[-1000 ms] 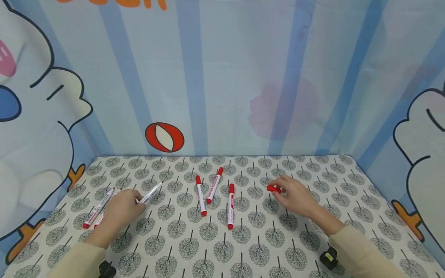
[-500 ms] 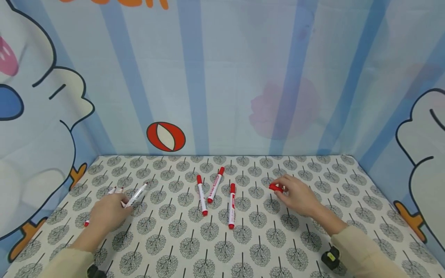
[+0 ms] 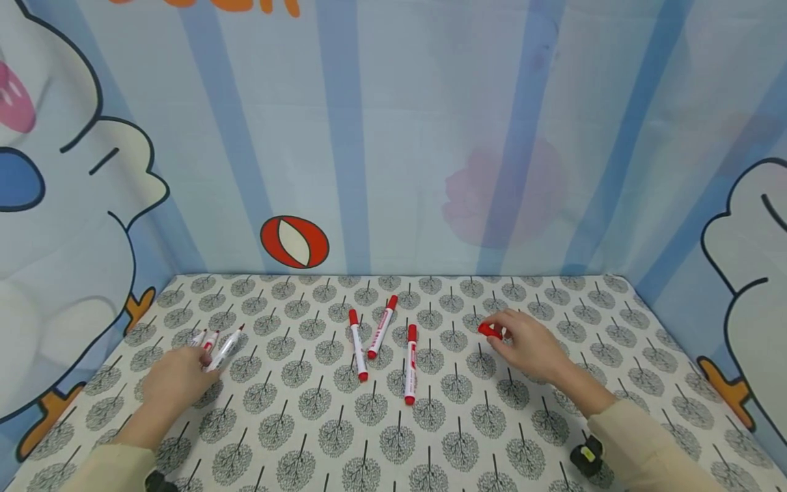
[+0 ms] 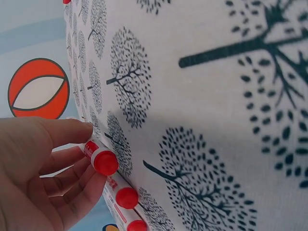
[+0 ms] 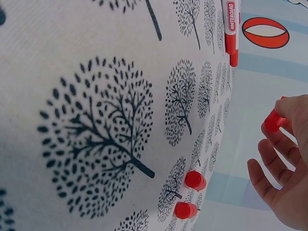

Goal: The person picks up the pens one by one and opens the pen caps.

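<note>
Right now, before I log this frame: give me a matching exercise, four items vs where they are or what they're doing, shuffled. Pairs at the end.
Items
1. Left hand
2. Right hand
3. Three capped markers
4. Printed ball

Place or state
A. Lying on the cloth between the two hands
B. On the striped backdrop
C. Pinching a red cap
D. Holding an uncapped marker

Pairs: 1-D, 2-C, 3-A, 4-B
</note>
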Demonstrator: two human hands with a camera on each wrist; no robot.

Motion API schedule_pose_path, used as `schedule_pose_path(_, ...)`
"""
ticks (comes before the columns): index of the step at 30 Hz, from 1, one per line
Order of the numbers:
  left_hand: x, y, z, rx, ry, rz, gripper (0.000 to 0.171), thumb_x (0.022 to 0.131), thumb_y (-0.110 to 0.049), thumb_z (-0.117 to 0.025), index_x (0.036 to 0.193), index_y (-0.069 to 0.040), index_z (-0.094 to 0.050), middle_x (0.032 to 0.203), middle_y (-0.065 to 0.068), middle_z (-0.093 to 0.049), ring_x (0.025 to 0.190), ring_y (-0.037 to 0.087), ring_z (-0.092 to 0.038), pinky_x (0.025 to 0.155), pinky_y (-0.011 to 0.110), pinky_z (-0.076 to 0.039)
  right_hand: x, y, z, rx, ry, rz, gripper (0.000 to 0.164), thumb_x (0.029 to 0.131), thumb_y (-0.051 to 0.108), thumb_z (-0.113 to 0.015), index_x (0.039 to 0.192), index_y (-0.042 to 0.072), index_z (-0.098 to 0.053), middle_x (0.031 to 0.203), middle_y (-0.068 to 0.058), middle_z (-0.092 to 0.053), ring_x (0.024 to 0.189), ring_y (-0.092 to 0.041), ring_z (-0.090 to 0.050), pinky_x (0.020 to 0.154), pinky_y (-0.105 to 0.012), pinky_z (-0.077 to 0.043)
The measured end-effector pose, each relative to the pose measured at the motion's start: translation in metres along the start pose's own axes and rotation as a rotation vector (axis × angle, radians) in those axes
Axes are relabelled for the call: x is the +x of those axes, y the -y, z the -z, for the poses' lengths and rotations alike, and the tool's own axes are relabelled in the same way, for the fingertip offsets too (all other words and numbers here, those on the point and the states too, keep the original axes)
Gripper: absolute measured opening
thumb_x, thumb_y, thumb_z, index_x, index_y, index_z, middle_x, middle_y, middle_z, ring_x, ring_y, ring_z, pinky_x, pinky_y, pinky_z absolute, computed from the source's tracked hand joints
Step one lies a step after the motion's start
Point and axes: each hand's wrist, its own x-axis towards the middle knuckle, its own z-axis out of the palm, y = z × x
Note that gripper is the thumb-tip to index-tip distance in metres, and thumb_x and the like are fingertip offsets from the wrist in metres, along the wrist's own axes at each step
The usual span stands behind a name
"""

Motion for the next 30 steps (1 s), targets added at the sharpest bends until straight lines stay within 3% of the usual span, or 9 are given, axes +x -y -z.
schedule_pose_path(6,-0.0014,0.0029,0.0016,0.015,0.038,0.036,0.015,0.079,-0.018,-0.063,0.081,-0.003,-0.061,0.065,0.007,-0.056,0.052,0.019,-0.047,0.042,0.029,-0.036,0.0001,0.0008,-0.0003,0.005,0.001,0.000,0.023,0.081,0.012,-0.067,0.104,0.013,-0.064,0.090,0.004,-0.062,0.075,-0.009,-0.055,0.060,-0.021,-0.045)
schedule_pose_path(11,-0.0005,0.0046,0.0009,0.021,0.056,0.058,0.014,0.080,-0.019,-0.063,0.073,-0.007,-0.059,0.061,0.005,-0.053,0.051,0.018,-0.046,0.042,0.029,-0.035,-0.0001,0.0015,-0.0011,0.018,0.014,-0.003,0.023,0.082,0.013,-0.066,0.104,0.014,-0.064,0.093,0.005,-0.063,0.076,-0.007,-0.056,0.063,-0.021,-0.047)
schedule_pose_path(30,0.0061,0.0077,-0.0046,0.018,0.040,0.044,0.014,0.080,-0.016,-0.062,0.073,-0.006,-0.057,0.062,0.007,-0.053,0.050,0.019,-0.048,0.041,0.030,-0.037,-0.0024,0.0006,-0.0024,0.019,0.004,0.035,0.023,0.081,0.011,-0.067,0.104,0.011,-0.064,0.088,0.005,-0.062,0.074,-0.006,-0.055,0.064,-0.022,-0.049)
